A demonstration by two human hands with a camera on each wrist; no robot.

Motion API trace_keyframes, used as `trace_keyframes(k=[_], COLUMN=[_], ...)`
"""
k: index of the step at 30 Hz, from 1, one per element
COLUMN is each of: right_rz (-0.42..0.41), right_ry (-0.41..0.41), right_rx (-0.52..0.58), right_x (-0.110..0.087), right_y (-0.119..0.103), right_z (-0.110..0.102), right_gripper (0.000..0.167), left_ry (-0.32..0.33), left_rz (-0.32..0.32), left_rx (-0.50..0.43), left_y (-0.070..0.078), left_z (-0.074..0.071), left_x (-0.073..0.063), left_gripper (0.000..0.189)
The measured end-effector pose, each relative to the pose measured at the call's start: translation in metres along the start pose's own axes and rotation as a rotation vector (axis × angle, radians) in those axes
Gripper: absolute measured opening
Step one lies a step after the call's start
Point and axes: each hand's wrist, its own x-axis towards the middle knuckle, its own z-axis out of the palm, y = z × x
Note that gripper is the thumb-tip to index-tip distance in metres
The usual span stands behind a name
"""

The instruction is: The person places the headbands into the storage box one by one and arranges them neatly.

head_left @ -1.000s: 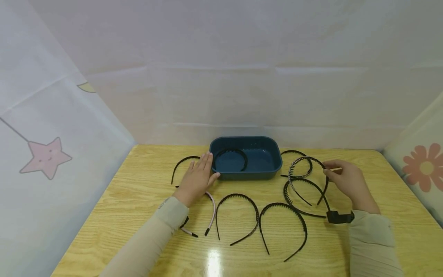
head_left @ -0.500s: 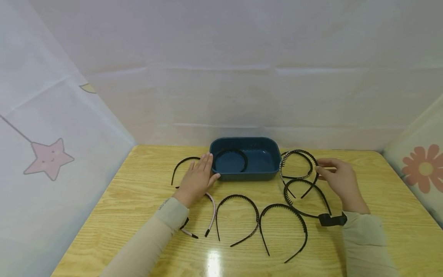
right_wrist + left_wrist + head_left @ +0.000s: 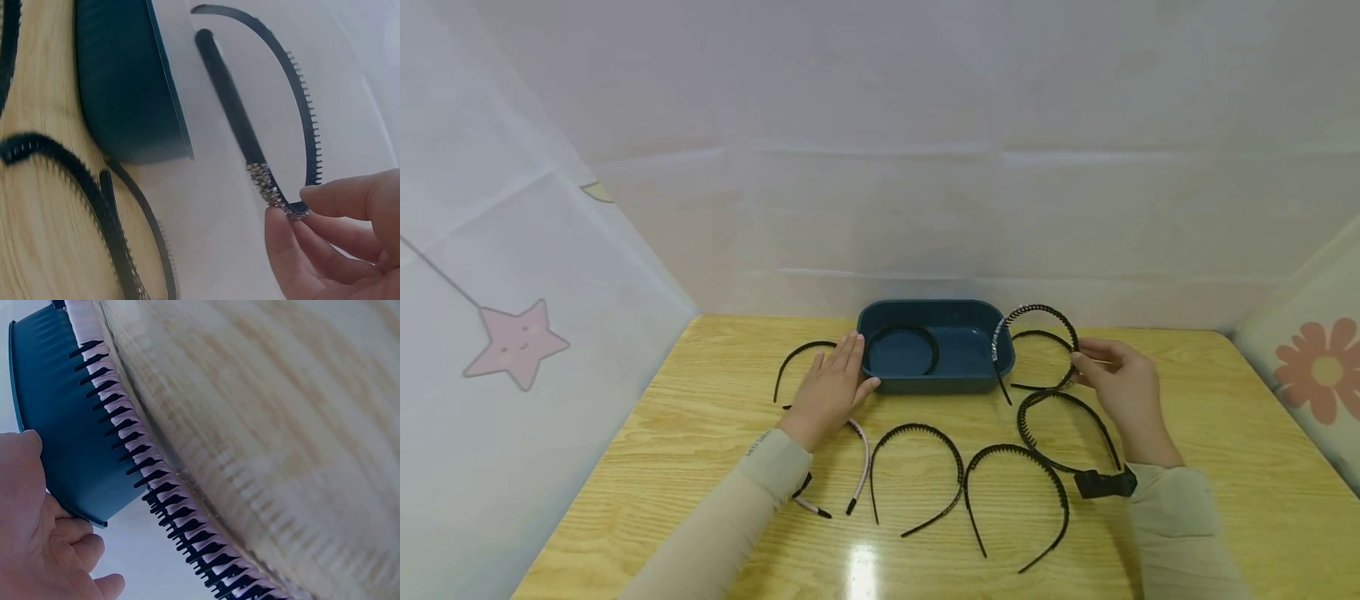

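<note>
My right hand (image 3: 1120, 387) pinches a black toothed headband (image 3: 1036, 307) at its right side and holds it up by the bin's right end. In the right wrist view, thumb and fingers grip it beside a glittery beaded stretch (image 3: 265, 185); both its ends point away from the hand. My left hand (image 3: 829, 392) rests with straight fingers against the left end of a dark blue bin (image 3: 936, 385), thumb near its front corner. Inside the bin lies a black headband (image 3: 937, 354). In the left wrist view, a pink headband with black teeth (image 3: 134, 440) lies close beside the bin's wall (image 3: 81, 419).
Black headbands lie before the bin, one in the middle (image 3: 916, 426) and one (image 3: 1011, 447) to its right. Two more, one upper (image 3: 1043, 333) and one lower (image 3: 1108, 433), lie near my right hand. Another (image 3: 782, 371) lies left of the bin on the wooden table (image 3: 670, 467).
My right hand has moved left and slightly away from me, bringing the held headband up to overlap the bin's right end. My left hand stays at the bin.
</note>
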Motion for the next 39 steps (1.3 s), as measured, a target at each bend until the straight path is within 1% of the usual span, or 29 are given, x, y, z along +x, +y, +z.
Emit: trace_keyframes(k=[4, 10, 15, 19, 25, 29, 33, 39], right_rz=[0.0, 0.0, -0.01, -0.016, -0.032, -0.063, -0.089, -0.083], right_ry=[0.028, 0.059, 0.047, 0.031, 0.032, 0.031, 0.005, -0.029], right_rx=[0.06, 0.154, 0.24, 0.266, 0.211, 0.172, 0.109, 0.013], right_x=[0.002, 0.012, 0.018, 0.023, 0.032, 0.036, 0.039, 0.043], right_y=[-0.004, -0.007, -0.011, -0.015, -0.019, -0.02, -0.019, -0.017], right_z=[0.007, 0.019, 0.029, 0.037, 0.053, 0.063, 0.072, 0.083], right_gripper=[0.042, 0.043, 0.044, 0.044, 0.041, 0.038, 0.037, 0.038], left_ry=[-0.002, 0.001, 0.009, 0.0, -0.001, 0.004, 0.007, 0.012], left_rz=[0.0, -0.005, -0.002, -0.002, -0.004, -0.001, 0.0, -0.001], left_rx=[0.009, -0.002, -0.014, -0.001, -0.001, -0.007, -0.002, -0.012], left_y=[0.0, -0.001, -0.001, -0.001, -0.001, 0.0, 0.001, 0.002], left_z=[0.001, 0.001, 0.001, 0.001, 0.002, 0.002, 0.003, 0.003], left_x=[0.001, 0.001, 0.001, 0.002, 0.003, 0.004, 0.004, 0.004], left_gripper=[0.079, 0.079, 0.078, 0.079, 0.078, 0.078, 0.078, 0.077])
